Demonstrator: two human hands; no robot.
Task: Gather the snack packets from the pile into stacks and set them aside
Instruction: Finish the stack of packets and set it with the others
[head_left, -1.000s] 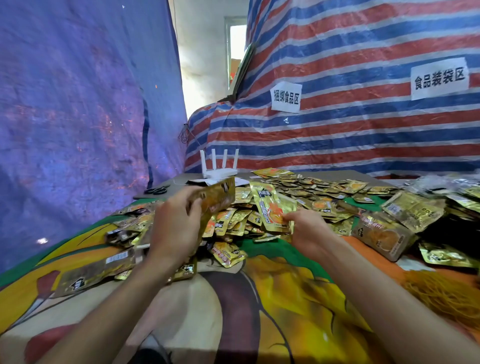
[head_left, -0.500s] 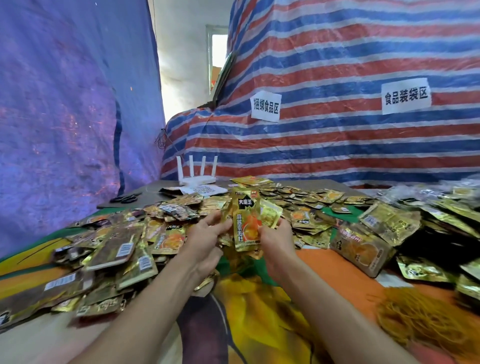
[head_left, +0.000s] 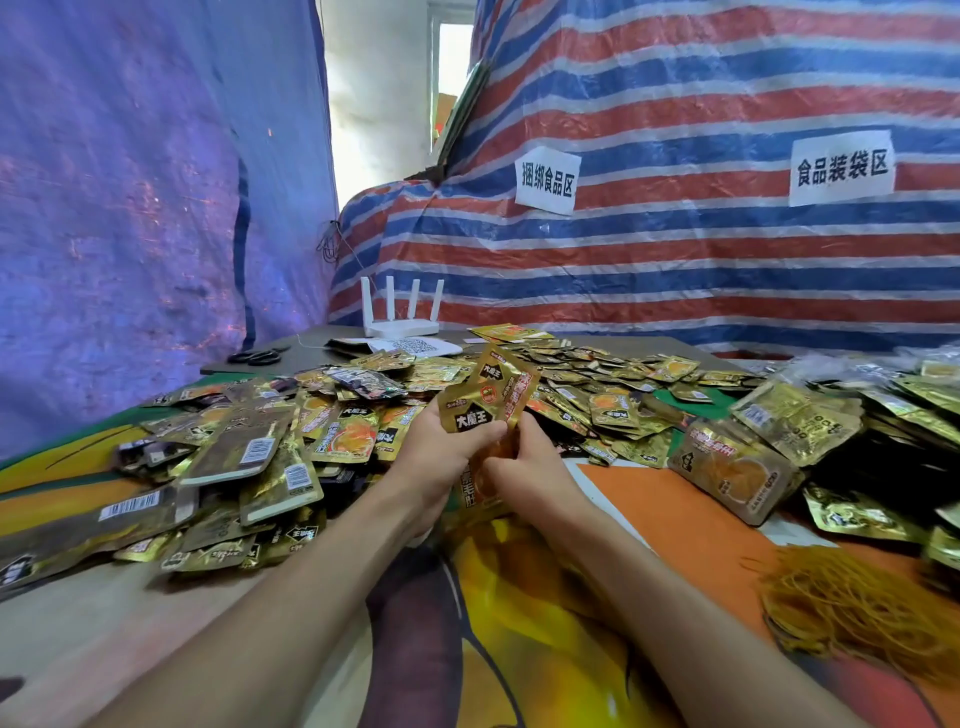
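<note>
A wide pile of gold snack packets (head_left: 587, 384) covers the far half of the table. Both hands meet at the middle, just in front of the pile. My left hand (head_left: 441, 457) grips a small bunch of gold packets (head_left: 485, 400) from the left, thumb across the front one. My right hand (head_left: 524, 467) holds the same bunch from the right at its lower part. The bunch stands upright above the cloth. Flat stacks of packets (head_left: 244, 457) lie at the left. A thick stack (head_left: 727, 470) lies at the right.
A colourful printed cloth (head_left: 675, 519) covers the table. A heap of yellow rubber bands (head_left: 857, 608) lies at the near right. At the back stand a white router (head_left: 400, 322), black scissors (head_left: 257, 357) and papers. Tarpaulin walls close in behind and left.
Both hands have come together at the middle; the packets each held one second ago are now one upright bunch held by both.
</note>
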